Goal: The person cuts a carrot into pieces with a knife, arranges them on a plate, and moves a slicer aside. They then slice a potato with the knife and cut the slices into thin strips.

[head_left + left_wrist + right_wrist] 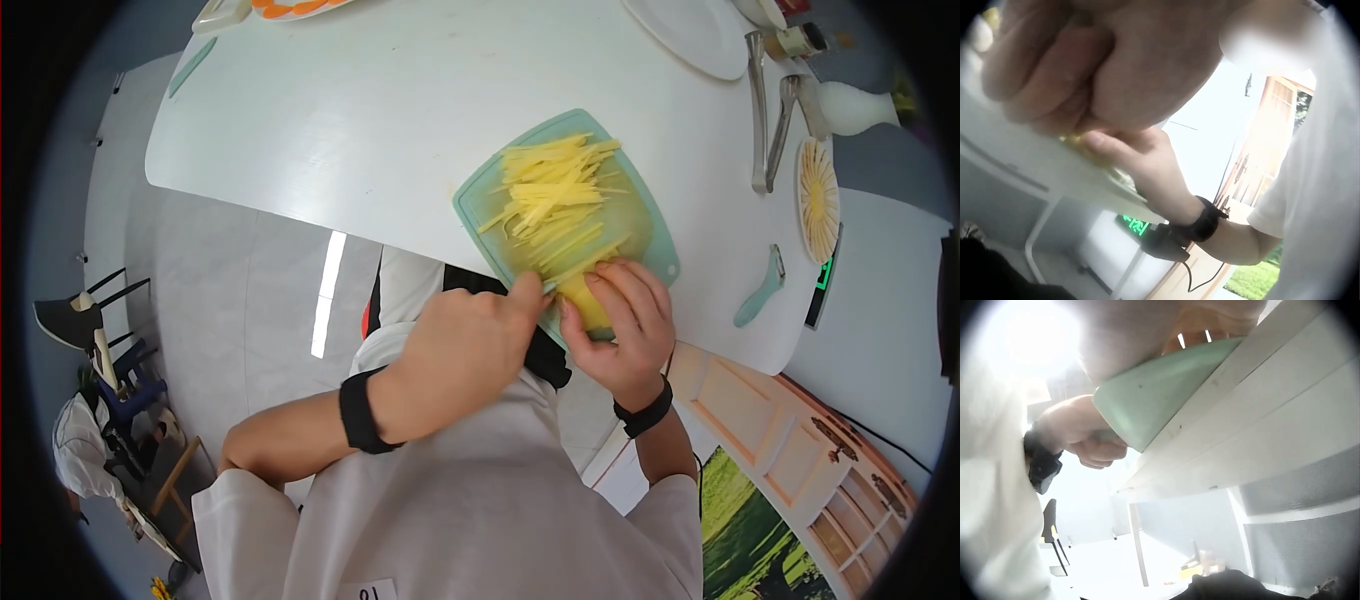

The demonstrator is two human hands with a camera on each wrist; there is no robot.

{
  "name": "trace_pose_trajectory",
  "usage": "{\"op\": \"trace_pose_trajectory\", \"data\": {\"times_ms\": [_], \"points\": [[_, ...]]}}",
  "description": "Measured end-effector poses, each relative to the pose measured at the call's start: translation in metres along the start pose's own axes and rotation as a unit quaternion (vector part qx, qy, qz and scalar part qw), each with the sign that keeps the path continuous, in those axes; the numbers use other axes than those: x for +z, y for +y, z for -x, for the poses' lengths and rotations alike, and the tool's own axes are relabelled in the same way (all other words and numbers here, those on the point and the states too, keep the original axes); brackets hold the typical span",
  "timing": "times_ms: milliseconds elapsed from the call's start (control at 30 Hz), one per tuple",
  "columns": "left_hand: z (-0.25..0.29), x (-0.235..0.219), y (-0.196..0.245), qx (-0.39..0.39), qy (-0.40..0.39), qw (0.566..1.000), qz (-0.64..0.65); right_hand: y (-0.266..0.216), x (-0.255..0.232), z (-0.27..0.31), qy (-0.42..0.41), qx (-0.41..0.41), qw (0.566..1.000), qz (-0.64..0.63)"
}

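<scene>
A green cutting board [650, 225] lies at the table's edge, its corner jutting out in the right wrist view. Thin yellow strips [560, 195] are heaped on it. My left hand [460, 350] is curled round a pale green handle [1107, 434]; the blade is mostly hidden beside the cut strips. With spread fingers, my right hand [630, 325] holds a yellow piece [585, 300] down on the board's near part. Up close in the left wrist view, my left hand [1085, 69] has its fingers curled, with my right hand [1154, 162] beyond it.
To the right lie a green peeler [765, 290], metal tongs [765, 120], a fluted dish [818, 200] and a scale with green digits [823, 285]. A white plate [695, 35] stands at the back. Another green-handled tool [193, 67] and orange slices [290, 8] are far left.
</scene>
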State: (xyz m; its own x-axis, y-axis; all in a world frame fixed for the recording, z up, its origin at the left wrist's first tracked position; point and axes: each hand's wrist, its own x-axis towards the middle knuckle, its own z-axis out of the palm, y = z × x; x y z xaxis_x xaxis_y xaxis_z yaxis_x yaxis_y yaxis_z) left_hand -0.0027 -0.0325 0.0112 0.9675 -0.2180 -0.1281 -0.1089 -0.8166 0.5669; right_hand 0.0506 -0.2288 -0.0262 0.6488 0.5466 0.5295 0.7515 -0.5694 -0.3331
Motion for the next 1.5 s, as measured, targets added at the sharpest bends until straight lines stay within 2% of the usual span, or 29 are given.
{"op": "trace_pose_trajectory", "data": {"times_ms": [133,233,567,933,1333,1500], "points": [[0.007,-0.006,-0.010,-0.045,-0.005,0.992,0.120,0.001,0.001,0.001,0.002,0.007,1.000,-0.008],[0.010,-0.011,-0.003,-0.062,-0.002,0.990,0.124,0.001,0.000,0.001,0.001,0.006,1.000,-0.009],[0.018,-0.012,0.008,0.016,0.039,0.999,-0.034,0.000,0.001,0.001,0.008,0.004,1.000,0.000],[0.031,-0.017,0.009,0.013,0.008,0.996,-0.090,0.001,0.000,0.000,-0.002,-0.001,1.000,0.001],[0.029,-0.019,0.009,0.020,-0.009,0.996,-0.092,0.002,0.000,0.001,-0.009,-0.004,1.000,0.004],[0.011,-0.015,0.001,0.033,-0.010,0.999,-0.038,0.002,0.000,0.000,-0.007,-0.006,1.000,0.006]]}}
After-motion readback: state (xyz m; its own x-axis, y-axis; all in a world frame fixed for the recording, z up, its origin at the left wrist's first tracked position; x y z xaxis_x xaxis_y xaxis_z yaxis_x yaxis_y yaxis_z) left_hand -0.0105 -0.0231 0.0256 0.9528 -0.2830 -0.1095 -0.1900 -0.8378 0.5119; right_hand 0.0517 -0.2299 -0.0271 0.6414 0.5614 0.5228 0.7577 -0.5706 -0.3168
